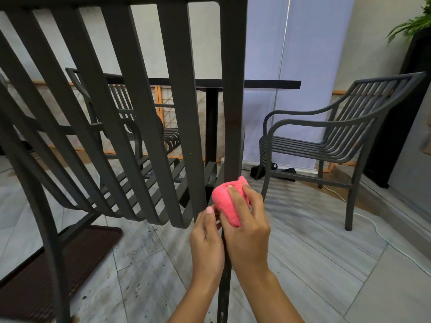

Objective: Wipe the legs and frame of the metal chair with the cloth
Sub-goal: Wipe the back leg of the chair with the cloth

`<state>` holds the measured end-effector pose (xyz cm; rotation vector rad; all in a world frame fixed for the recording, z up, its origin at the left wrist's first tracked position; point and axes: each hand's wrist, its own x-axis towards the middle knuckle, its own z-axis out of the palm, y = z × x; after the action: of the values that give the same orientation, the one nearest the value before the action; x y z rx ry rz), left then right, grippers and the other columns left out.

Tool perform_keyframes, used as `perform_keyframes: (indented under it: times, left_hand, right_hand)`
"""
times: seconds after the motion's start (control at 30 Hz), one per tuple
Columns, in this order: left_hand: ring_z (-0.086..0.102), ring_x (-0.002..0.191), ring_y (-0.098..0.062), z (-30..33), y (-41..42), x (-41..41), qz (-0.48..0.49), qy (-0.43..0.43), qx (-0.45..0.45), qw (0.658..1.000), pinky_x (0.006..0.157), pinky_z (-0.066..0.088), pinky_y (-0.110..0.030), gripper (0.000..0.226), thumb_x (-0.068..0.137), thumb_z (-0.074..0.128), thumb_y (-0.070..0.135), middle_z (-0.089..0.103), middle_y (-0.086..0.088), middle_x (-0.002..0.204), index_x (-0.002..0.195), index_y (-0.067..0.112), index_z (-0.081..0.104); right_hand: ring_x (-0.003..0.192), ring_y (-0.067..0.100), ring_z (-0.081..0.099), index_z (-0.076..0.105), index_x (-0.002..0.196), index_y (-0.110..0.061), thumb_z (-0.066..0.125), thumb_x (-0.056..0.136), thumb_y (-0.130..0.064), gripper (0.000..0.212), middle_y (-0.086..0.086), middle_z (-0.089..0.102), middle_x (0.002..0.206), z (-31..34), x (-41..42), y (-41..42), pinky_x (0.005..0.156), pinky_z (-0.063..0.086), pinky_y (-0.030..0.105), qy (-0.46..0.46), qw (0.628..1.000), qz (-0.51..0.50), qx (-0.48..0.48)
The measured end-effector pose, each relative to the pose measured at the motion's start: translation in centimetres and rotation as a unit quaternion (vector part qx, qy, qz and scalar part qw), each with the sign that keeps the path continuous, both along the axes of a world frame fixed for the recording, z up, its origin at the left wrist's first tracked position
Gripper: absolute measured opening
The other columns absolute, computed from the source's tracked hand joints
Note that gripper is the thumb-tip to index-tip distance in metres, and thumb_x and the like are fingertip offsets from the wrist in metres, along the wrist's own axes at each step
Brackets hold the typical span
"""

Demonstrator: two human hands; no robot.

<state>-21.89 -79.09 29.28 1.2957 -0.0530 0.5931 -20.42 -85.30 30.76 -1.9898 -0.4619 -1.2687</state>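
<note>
Close up, dark slatted chair [130,108], rear upright running down mid-frame. Beyond, table [256,84] and second chair [326,141] on tiled floor [314,264]. Right hand [247,231] curled round pink cloth [227,201], pressing it to the upright. Left hand [206,238] gripping the upright just beside, thumb up.

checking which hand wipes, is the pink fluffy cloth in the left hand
No, the right hand grips the pink fluffy cloth against the dark metal chair post, while the left hand holds none.
</note>
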Motion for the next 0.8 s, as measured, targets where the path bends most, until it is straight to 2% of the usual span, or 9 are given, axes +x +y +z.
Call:
perform_keyframes:
  times: [0.23, 0.3, 0.37, 0.43, 0.5, 0.57, 0.63, 0.7, 0.8]
  left_hand:
    - [0.067, 0.093, -0.009, -1.2, 0.2, 0.2, 0.01, 0.041, 0.01, 0.999, 0.077, 0.051, -0.015, 0.044, 0.098, 0.031, 0.036, 0.072, -0.003, 0.099, 0.107, 0.011, 0.066]
    - [0.067, 0.079, -0.009, -1.3, 0.3, 0.1, 0.017, 0.053, 0.019, 0.998, 0.07, 0.051, -0.019, 0.044, 0.098, 0.033, 0.037, 0.07, -0.001, 0.084, 0.089, 0.01, 0.067]
    - [0.057, 0.058, -0.006, -1.2, 0.3, -0.2, 0.027, 0.056, 0.02, 0.998, 0.055, 0.045, -0.016, 0.045, 0.097, 0.035, 0.039, 0.059, 0.004, 0.062, 0.067, 0.013, 0.057]
    - [0.052, 0.051, -0.005, -1.2, 0.4, -0.3, 0.03, 0.055, 0.02, 0.998, 0.049, 0.042, -0.015, 0.047, 0.095, 0.034, 0.044, 0.053, 0.007, 0.054, 0.061, 0.016, 0.051]
    - [0.059, 0.056, -0.007, -1.3, 0.6, -0.2, 0.016, 0.057, 0.017, 0.998, 0.052, 0.044, -0.015, 0.05, 0.096, 0.032, 0.045, 0.062, 0.003, 0.061, 0.069, 0.012, 0.059]
    - [0.068, 0.074, -0.01, -1.5, 0.7, 0.0, -0.002, 0.059, 0.016, 0.998, 0.059, 0.049, -0.015, 0.052, 0.098, 0.029, 0.042, 0.071, -0.003, 0.08, 0.089, 0.008, 0.067]
    - [0.069, 0.084, -0.008, -1.6, 0.8, 0.0, -0.01, 0.061, 0.016, 0.998, 0.064, 0.051, -0.012, 0.05, 0.098, 0.028, 0.041, 0.073, -0.004, 0.091, 0.101, 0.011, 0.068]
    - [0.069, 0.086, -0.005, -1.6, 0.8, 0.0, -0.014, 0.06, 0.017, 0.998, 0.066, 0.05, -0.011, 0.047, 0.098, 0.029, 0.04, 0.073, -0.001, 0.093, 0.104, 0.013, 0.067]
    - [0.068, 0.091, -0.006, -1.9, 0.9, -0.1, -0.011, 0.058, 0.024, 0.998, 0.072, 0.052, -0.014, 0.047, 0.098, 0.028, 0.041, 0.073, 0.003, 0.094, 0.106, 0.017, 0.068]
  right_hand:
    - [0.11, 0.035, 0.056, 0.061, 0.116, -0.006, 0.082, 0.066, -0.007, 0.054, 0.021, 0.054, 0.123, -1.1, -0.4, -0.2, 0.075, 0.057, 0.046, 0.012, 1.0, 0.013, 0.003]
    - [0.119, 0.032, 0.05, 0.06, 0.119, -0.01, 0.08, 0.071, -0.012, 0.053, 0.018, 0.048, 0.13, -1.2, -0.6, -0.2, 0.083, 0.055, 0.045, 0.021, 0.999, 0.034, 0.018]
    - [0.124, 0.027, 0.045, 0.059, 0.121, -0.013, 0.077, 0.075, -0.02, 0.049, 0.014, 0.042, 0.134, -1.3, -0.9, -0.2, 0.091, 0.051, 0.044, 0.029, 0.998, 0.052, 0.03]
    - [0.125, 0.02, 0.04, 0.058, 0.122, -0.017, 0.071, 0.079, -0.028, 0.046, 0.01, 0.038, 0.136, -1.4, -1.0, 0.0, 0.094, 0.049, 0.038, 0.035, 0.996, 0.063, 0.048]
    - [0.125, 0.01, 0.036, 0.058, 0.122, -0.019, 0.065, 0.081, -0.029, 0.043, 0.003, 0.035, 0.135, -1.6, -1.2, 0.1, 0.094, 0.045, 0.028, 0.04, 0.994, 0.071, 0.067]
    - [0.123, 0.007, 0.036, 0.059, 0.122, -0.019, 0.063, 0.082, -0.025, 0.041, 0.002, 0.036, 0.133, -1.7, -1.4, 0.1, 0.091, 0.042, 0.022, 0.038, 0.995, 0.061, 0.072]
    - [0.123, 0.016, 0.041, 0.059, 0.122, -0.017, 0.063, 0.082, -0.019, 0.04, 0.01, 0.041, 0.134, -1.8, -1.5, 0.1, 0.091, 0.043, 0.025, 0.038, 0.996, 0.053, 0.067]
    - [0.121, 0.024, 0.046, 0.06, 0.121, -0.012, 0.067, 0.081, -0.012, 0.041, 0.016, 0.046, 0.134, -1.8, -1.6, 0.0, 0.091, 0.047, 0.031, 0.04, 0.997, 0.045, 0.054]
    - [0.114, 0.028, 0.053, 0.061, 0.118, -0.006, 0.074, 0.075, -0.001, 0.045, 0.019, 0.051, 0.127, -1.6, -2.0, -0.6, 0.082, 0.055, 0.041, 0.027, 0.999, 0.031, 0.034]
